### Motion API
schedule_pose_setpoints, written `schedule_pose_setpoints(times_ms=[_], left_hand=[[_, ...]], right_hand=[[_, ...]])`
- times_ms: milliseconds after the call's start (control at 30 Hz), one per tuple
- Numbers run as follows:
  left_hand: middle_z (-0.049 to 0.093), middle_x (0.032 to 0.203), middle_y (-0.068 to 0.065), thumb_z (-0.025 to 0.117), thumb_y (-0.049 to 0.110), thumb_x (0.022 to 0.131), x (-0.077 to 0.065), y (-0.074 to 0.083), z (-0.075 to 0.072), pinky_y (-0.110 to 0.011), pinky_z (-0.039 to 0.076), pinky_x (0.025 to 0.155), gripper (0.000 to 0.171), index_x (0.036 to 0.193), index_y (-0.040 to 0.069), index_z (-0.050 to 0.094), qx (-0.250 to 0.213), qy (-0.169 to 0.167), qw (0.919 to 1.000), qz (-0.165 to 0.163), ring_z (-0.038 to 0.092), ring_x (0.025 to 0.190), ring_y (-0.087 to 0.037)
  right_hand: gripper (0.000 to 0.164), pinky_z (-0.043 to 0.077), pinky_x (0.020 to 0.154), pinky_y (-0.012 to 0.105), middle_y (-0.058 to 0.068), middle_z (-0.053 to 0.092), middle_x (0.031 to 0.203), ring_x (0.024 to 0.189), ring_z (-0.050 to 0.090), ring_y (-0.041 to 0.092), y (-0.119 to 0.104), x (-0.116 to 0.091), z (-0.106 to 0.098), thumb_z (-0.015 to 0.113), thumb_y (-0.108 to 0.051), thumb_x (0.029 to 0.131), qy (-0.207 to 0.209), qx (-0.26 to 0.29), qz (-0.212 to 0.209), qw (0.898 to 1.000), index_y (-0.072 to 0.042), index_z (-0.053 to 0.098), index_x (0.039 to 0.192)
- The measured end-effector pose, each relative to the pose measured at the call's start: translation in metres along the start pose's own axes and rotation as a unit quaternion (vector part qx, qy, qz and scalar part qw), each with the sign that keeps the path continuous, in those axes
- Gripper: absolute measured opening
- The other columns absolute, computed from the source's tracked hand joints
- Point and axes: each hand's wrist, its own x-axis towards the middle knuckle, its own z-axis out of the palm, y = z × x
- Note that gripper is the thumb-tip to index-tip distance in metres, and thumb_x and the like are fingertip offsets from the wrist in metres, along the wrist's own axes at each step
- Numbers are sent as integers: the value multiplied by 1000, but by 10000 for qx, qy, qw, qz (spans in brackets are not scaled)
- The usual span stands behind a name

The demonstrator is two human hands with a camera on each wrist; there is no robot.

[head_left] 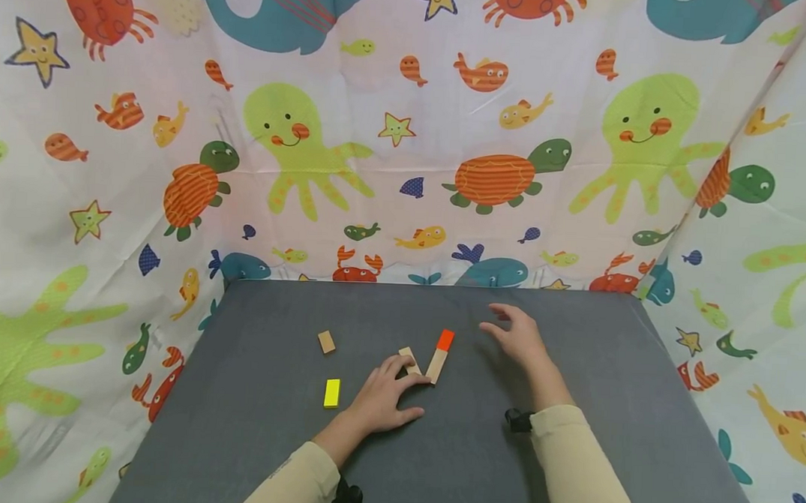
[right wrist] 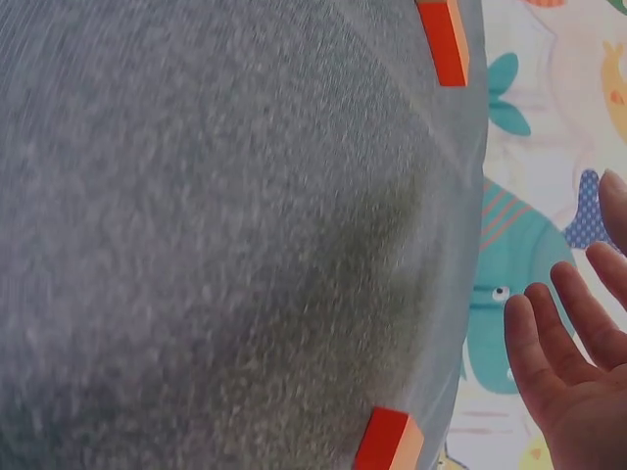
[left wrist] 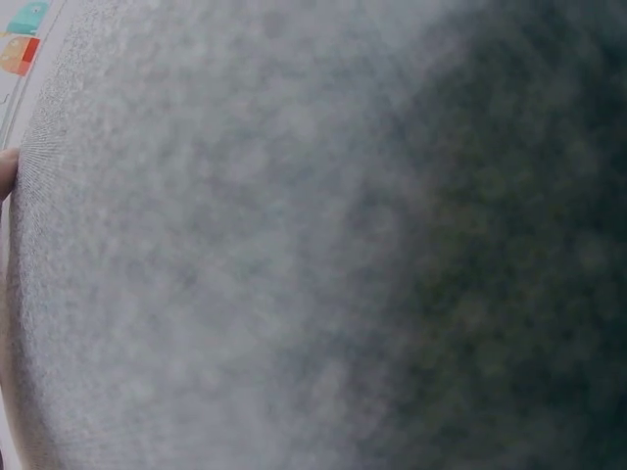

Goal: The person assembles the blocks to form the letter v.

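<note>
On the grey table in the head view, two plain wooden blocks form a V: a left one [head_left: 409,359] and a right one [head_left: 438,365]. A red-orange block [head_left: 446,340] lies end to end with the right one, at its far end. My left hand [head_left: 383,397] reaches over the V's near end, fingers extended and fingertips at the wooden blocks, partly covering the left one. My right hand [head_left: 519,338] hovers right of the red-orange block, fingers spread and holding nothing. The right wrist view shows another red-orange block [right wrist: 387,441] low in the frame.
A yellow block [head_left: 331,393] and a small wooden block [head_left: 327,342] lie left of my left hand. A curtain [head_left: 393,168] printed with sea animals hangs behind and beside the table [head_left: 271,321]. The left wrist view is mostly blurred grey cloth.
</note>
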Motion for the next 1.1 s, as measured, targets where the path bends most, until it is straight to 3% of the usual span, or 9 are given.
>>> schedule_pose_setpoints(times_ms=[600, 833, 933, 1100], left_hand=[[37, 152, 1, 68, 54, 91, -1, -1, -1, -50, 40, 106, 52, 141, 44, 54, 29, -43, 10000, -9, 28, 146, -23], [37, 152, 1, 68, 54, 91, 0, 0, -2, -50, 41, 106, 53, 141, 43, 54, -2, -65, 10000, -51, 27, 146, -22], [37, 152, 2, 69, 54, 91, 0, 1, -2, -50, 40, 106, 53, 141, 44, 54, -12, -83, 9999, -68, 27, 146, -22], [37, 152, 1, 69, 54, 91, 0, 1, -3, -50, 40, 107, 53, 141, 43, 54, -17, -82, 10000, -49, 27, 146, -22]], right_hand=[[59, 39, 107, 60, 23, 58, 138, 129, 53, 41, 26, -10, -18, 75, -34, 92, 151, -106, 139, 9997, -8, 56, 142], [63, 44, 103, 57, 22, 50, 148, 105, 65, 37, 30, -16, -26, 77, -33, 90, 116, -133, 406, 9990, -10, 54, 144], [66, 46, 101, 57, 23, 48, 150, 111, 65, 39, 33, -18, -27, 78, -32, 90, 73, -115, 491, 9987, -8, 52, 145], [66, 37, 110, 61, 23, 48, 150, 137, 45, 43, 41, -22, -29, 79, -29, 88, 114, -173, 531, 9984, -7, 53, 144]])
